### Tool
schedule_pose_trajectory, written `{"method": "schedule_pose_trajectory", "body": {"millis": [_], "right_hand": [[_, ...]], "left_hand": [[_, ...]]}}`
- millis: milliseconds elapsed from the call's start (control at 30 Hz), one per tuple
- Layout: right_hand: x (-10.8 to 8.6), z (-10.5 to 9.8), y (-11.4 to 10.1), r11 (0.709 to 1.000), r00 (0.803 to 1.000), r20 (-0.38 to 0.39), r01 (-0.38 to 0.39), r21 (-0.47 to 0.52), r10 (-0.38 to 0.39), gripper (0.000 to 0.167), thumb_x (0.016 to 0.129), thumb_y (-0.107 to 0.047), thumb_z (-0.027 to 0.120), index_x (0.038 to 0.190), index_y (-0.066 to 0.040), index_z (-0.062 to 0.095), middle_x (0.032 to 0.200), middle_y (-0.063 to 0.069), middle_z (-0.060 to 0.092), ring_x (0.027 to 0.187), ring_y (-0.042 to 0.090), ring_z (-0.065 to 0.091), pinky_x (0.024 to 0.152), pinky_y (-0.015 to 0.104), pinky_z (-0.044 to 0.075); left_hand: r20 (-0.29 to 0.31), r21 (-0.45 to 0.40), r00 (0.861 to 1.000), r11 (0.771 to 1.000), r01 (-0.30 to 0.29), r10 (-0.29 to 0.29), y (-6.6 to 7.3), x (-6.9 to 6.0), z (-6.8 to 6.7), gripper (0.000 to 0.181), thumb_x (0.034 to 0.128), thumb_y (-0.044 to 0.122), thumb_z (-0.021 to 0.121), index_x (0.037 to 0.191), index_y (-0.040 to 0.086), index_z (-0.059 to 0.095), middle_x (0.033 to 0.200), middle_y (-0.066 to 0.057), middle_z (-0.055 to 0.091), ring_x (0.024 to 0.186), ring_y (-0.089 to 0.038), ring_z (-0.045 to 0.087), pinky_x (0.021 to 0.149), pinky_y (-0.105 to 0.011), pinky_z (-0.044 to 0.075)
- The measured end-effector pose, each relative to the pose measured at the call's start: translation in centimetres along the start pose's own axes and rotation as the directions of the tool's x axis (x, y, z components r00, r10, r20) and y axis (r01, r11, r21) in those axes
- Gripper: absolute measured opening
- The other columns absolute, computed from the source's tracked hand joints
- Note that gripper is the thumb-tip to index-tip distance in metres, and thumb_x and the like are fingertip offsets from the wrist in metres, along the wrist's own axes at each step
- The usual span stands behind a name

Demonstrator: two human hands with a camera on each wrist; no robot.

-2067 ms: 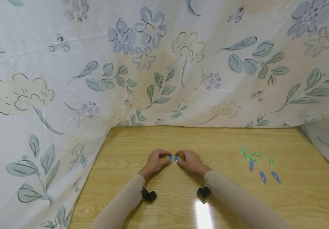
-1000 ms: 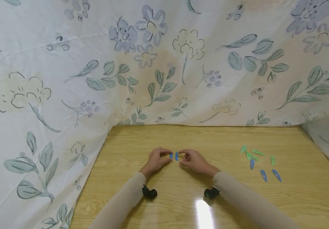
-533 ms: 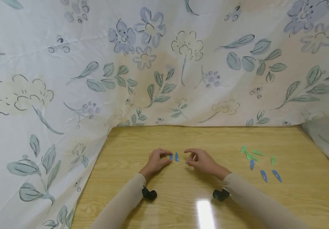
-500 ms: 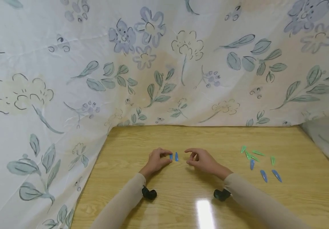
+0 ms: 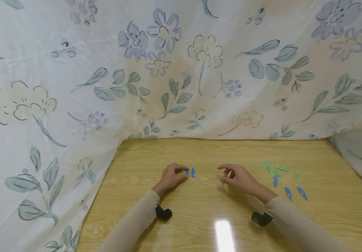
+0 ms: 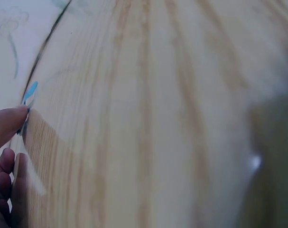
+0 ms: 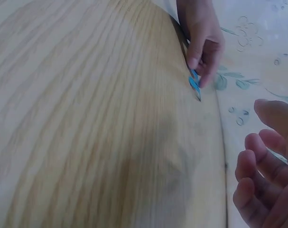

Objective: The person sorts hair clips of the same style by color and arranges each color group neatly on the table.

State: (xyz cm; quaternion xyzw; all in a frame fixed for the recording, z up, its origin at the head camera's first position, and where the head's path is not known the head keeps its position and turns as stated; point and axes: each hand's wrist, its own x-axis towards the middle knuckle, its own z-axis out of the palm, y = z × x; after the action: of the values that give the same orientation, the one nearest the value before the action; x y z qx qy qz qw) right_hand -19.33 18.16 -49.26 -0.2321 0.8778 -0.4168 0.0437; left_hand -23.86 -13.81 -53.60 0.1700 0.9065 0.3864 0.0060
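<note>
Right fingers moved well away from the blue clip beside left fingers.

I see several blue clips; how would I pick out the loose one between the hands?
On the wooden table, find the left hand and the empty right hand. Between them, close to the left hand, lies a slim blue clip. No hand touches it, unlike the pinched blue clip beside it, and the other three blue clips lie farther right near green clips.

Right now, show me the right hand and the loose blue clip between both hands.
Right hand [image 5: 239,177]: head view, middle of the hand.
Blue clip [image 5: 193,172]: head view, middle of its body.
</note>
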Motion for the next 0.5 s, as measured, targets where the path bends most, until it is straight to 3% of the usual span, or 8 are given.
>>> {"method": "schedule_pose_trajectory", "body": {"millis": [167,500], "right_hand": [[-1.4,-1.5,0.4,0.999,0.999,-0.024,-0.03,-0.031,0.029,0.041,0.095,-0.016,0.07,0.132,0.0,0.063,0.087,-0.002,0.065,0.063,0.005,0.055,0.051,0.023,0.044],[-4.0,-3.2,1.4,0.996,0.997,-0.065,-0.04,-0.078,0.035,0.04,0.095,-0.016,0.071,0.13,0.002,0.064,0.088,-0.002,0.065,0.065,0.002,0.056,0.052,0.023,0.044]], "left_hand": [[-0.001,0.009,1.0,1.0,-0.028,0.028,0.0,0.2,0.2,0.027,0.0868,0.024,0.08,0.113,0.019,0.079,0.097,-0.002,0.066,0.088,-0.015,0.054,0.088,-0.041,0.028],[0.015,0.012,1.0,1.0,0.0,0.0,-0.1,0.0,-0.2,0.027,0.0866,0.024,0.081,0.113,0.019,0.079,0.097,-0.001,0.065,0.089,-0.014,0.051,0.088,-0.04,0.027]]}}
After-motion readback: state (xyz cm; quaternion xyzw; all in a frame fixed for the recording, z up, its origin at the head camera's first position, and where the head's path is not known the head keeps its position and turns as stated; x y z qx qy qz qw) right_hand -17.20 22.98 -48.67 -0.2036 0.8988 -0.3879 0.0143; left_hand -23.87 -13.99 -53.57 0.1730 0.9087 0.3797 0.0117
